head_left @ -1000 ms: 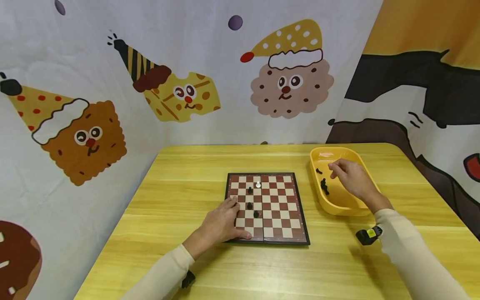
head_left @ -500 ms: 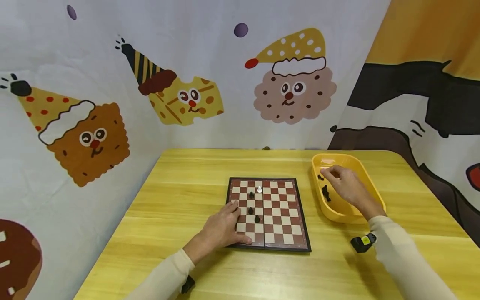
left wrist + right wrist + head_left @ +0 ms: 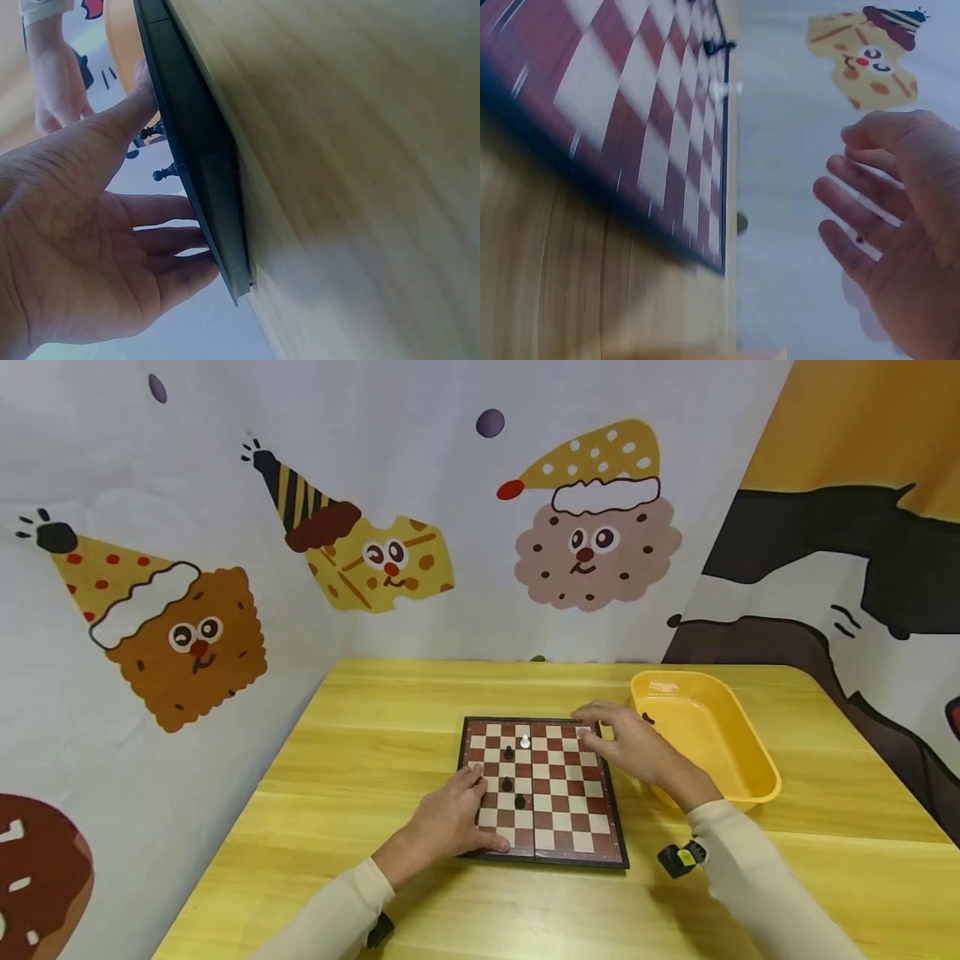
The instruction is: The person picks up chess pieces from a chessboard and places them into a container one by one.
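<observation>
A folding magnetic chessboard (image 3: 573,781) lies open flat on the table. On its left half stand a white pawn (image 3: 525,742) and three black pawns, the rearmost black pawn (image 3: 508,752) closest to the white one. My left hand (image 3: 447,817) rests on the board's front left corner, long fingers over the left edge and thumb on the front edge; in the left wrist view its fingers (image 3: 176,274) are nearly straight. My right hand (image 3: 637,745) hovers above the board's back right corner, thumb and index finger bent. I cannot tell whether they hold a small piece.
A yellow plastic tray (image 3: 738,727) stands right of the board, behind my right forearm. One small black piece (image 3: 648,718) shows at its left side; my hand hides part of its inside. A cartoon-printed cloth (image 3: 465,485) hangs behind the wooden table (image 3: 360,727).
My right hand has moved left from over the tray to the board's back right corner. My left hand stays on the board, and the pawns keep their squares. The view shifts slightly.
</observation>
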`<state>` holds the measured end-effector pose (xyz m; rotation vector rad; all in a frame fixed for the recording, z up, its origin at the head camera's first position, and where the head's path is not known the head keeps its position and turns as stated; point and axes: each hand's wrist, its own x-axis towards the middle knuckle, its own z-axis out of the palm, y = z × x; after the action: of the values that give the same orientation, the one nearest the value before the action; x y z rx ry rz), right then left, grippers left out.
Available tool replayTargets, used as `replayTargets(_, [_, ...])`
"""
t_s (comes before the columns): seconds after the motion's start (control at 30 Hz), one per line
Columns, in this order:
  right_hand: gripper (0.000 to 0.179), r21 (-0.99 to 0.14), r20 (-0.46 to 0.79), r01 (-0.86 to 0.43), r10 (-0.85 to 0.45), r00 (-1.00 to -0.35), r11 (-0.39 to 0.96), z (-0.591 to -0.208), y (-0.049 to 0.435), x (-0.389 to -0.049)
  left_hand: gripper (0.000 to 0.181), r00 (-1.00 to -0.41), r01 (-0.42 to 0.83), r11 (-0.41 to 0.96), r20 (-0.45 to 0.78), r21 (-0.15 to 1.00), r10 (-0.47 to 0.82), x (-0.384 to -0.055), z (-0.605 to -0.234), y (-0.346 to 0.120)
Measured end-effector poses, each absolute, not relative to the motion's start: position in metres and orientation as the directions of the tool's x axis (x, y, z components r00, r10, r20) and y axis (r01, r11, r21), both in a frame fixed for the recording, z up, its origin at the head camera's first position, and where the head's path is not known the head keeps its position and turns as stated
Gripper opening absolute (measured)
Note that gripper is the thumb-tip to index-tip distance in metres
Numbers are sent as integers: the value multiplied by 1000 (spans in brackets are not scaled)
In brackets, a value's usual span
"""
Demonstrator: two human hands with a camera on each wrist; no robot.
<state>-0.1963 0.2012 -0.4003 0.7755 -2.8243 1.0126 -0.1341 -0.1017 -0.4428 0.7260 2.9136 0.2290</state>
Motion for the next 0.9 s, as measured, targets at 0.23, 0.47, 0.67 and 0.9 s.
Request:
replayTargets(0.23, [40, -624, 133, -483, -525, -840, 615, -415, 162, -212, 104, -877, 453, 872, -84, 185, 473, -134, -442, -107])
replayTargets(0.47, [31, -655, 80, -420, -495, -865, 628, -437, 140, -236, 103, -879, 450, 870, -70, 201, 471, -134, -443, -102])
replayTargets(0.67, [29, -673, 12, -354, -469, -883, 649, -448, 133, -243, 104, -880, 443, 872, -85, 206, 467, -133, -445, -102])
replayTargets(0.9, [29, -727, 18, -318, -445, -895, 609, -454, 131, -243, 104, -881, 442, 873, -84, 206, 466, -134, -443, -103])
